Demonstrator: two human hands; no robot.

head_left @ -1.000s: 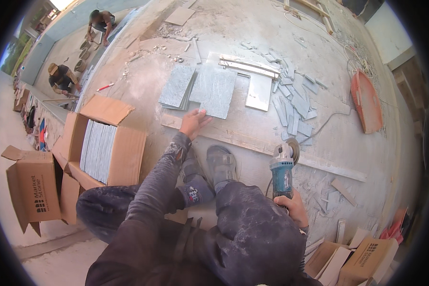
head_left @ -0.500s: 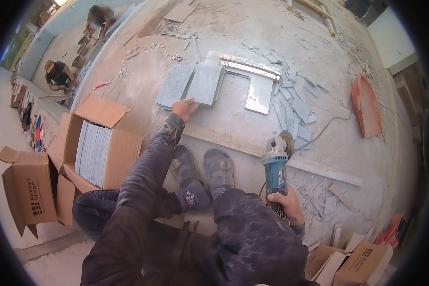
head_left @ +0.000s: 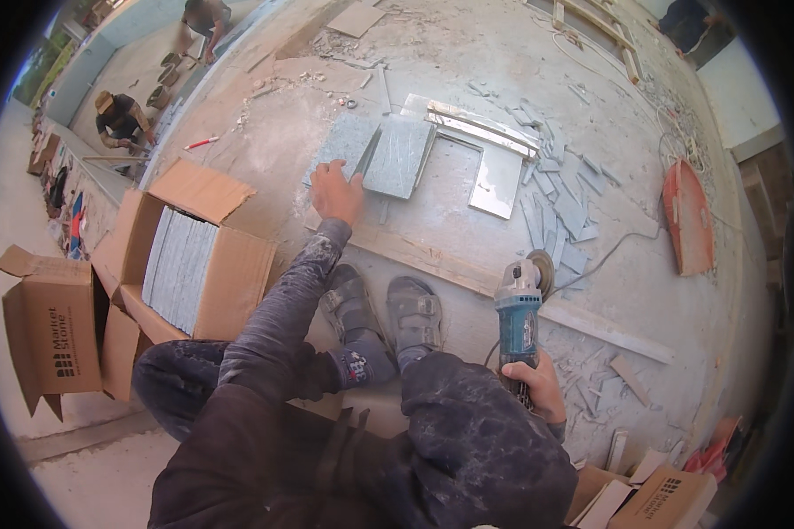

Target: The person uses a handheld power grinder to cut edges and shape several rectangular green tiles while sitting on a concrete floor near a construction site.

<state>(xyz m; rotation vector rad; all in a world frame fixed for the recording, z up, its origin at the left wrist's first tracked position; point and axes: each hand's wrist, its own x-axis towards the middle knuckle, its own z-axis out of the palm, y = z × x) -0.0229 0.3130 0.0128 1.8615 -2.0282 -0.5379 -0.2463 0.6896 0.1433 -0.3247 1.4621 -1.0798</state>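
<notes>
Moved left hand (head_left: 337,196), half-bent, from right tile stack (head_left: 403,157) to left tile stack (head_left: 342,137), beyond the plank (head_left: 432,257); could not tell if gripping. Kept right hand (head_left: 543,388) wrapped round grinder (head_left: 519,324) near right knee (head_left: 468,388).

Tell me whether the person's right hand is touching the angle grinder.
Touching: the head view shows the right hand wrapped around the dark rear handle of the angle grinder.

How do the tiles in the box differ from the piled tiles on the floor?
The boxed tiles stand on edge; the piled tiles show broad faces upward. The boxed tiles form one tight row; the piled tiles make two piles. The left hand is at the piled tiles, away from the boxed tiles. Both are grey and thin.
</notes>
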